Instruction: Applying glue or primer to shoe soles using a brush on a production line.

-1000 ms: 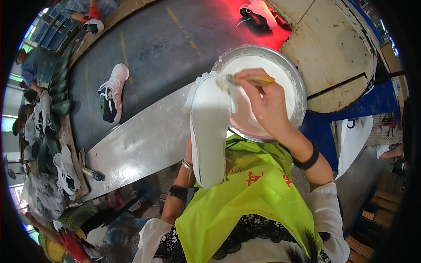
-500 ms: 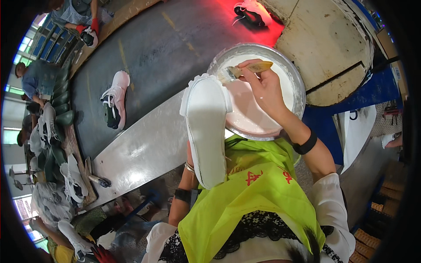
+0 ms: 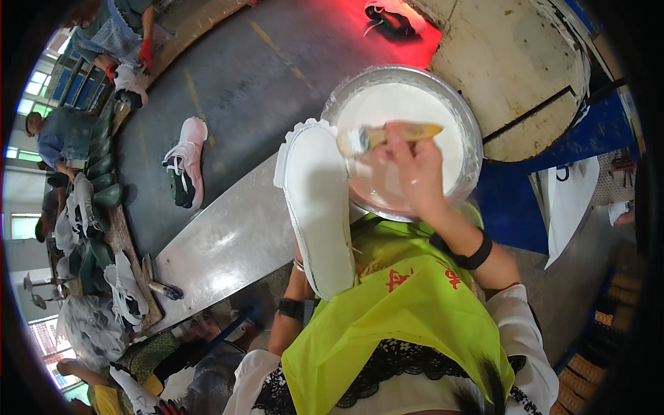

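Note:
A shoe (image 3: pixel 319 214) is held up with its pale sole facing me and its toe pointing away. My left forearm runs up behind it, and the shoe hides the left hand that supports it. My right hand (image 3: pixel 422 173) grips a flat paintbrush (image 3: pixel 423 131) by its yellowish handle, slightly blurred. Its white-coated bristles are at the right edge of the sole near the toe; whether they touch is unclear. Below the brush is a round metal basin (image 3: pixel 473 155) containing white liquid.
A dark conveyor belt (image 3: pixel 242 90) carries a white-and-black sneaker (image 3: pixel 185 162) and another sneaker (image 3: pixel 394 19) under red light. A metal ledge (image 3: pixel 221 242) borders it, with a metal-headed tool (image 3: pixel 162 280). Co-workers and more shoes (image 3: pixel 128 290) line the far left side.
My right hand and the brush have moved nearer to me along the sole's right edge. The shoe has shifted slightly left. At upper left, a co-worker's hands and shoe have moved.

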Motion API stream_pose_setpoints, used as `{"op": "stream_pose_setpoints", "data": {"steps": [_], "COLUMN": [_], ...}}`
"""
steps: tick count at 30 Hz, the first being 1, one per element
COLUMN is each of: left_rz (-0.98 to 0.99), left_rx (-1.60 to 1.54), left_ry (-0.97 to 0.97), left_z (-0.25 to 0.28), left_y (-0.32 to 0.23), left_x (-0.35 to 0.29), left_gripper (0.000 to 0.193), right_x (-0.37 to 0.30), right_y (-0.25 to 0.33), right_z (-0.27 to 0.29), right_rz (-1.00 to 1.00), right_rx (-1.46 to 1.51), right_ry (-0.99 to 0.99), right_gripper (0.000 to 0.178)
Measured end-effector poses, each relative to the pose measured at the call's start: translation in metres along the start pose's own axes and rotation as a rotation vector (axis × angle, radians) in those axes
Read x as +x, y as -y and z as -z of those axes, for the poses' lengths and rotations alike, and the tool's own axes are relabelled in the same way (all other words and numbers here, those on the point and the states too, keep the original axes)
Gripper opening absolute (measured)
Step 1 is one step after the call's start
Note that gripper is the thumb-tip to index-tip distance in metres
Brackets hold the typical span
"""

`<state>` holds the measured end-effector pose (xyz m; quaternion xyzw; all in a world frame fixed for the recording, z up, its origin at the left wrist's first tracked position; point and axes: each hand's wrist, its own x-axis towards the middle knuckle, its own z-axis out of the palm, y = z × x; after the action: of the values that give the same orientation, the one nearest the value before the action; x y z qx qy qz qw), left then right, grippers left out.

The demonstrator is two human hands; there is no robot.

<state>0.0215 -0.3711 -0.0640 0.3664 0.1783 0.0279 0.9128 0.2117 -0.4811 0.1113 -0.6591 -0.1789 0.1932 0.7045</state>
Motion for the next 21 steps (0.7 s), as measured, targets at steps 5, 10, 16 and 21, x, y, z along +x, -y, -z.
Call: {"op": "stream_pose_setpoints", "data": {"steps": [5,10,16,21], "left_rz": [-0.044,-0.099,-0.152,-0.176], "left_rx": [0.124,0.026,-0.29,-0.336], "left_ry": [-0.057,-0.068,-0.15,-0.198], "left_z": [0.008,0.001,-0.001,-0.004], "left_y": [0.011,-0.007,-0.025,-0.031], "left_x": [-0.051,-0.054,-0.02,-0.01], "left_gripper": [0.057,0.046,0.046,0.048], "right_x": [-0.025,0.001,-0.008,-0.029], "right_y": [-0.029,0.018,0.017,0.042], "right_z": [0.012,-0.021,-0.02,-0.014], "right_rz": [-0.129,0.129,0.493,0.174], "right_rx": [0.106,0.217,-0.327,-0.226], "right_ry": [0.037,-0.004,0.257,0.55], "right_gripper": [0.029,0.019,0.011,0.011]}}
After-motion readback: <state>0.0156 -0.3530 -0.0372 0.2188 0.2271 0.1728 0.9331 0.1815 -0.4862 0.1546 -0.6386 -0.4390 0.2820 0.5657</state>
